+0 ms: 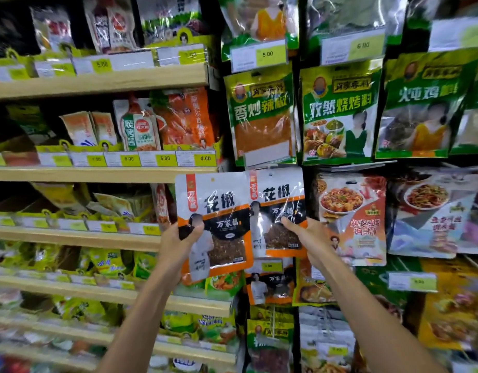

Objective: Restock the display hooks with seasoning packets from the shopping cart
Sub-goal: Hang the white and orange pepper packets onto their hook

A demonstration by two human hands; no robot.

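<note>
Head view: the left hand (182, 239) grips the lower left corner of a white-and-orange peppercorn packet (219, 211). Its thumb is curled over the front and its fingers are out of sight behind. The packet is held upright in front of the wooden shelf edge (98, 174), its right side overlapping a second packet (279, 200) of the same kind. The right hand (312, 239) pinches that one at its lower right, one digit flat on the front and the rest tucked behind. Its top sits just under a row of green packets (260, 114); whether its hole is on a hook I cannot tell. Below it hangs a third matching packet (270, 288) with a yellow price tag (270, 266) in front. Just to the right hangs a red-and-white sauce packet (351, 216). Shelves of pouches with yellow price labels (165, 158) fill the left side.
</note>
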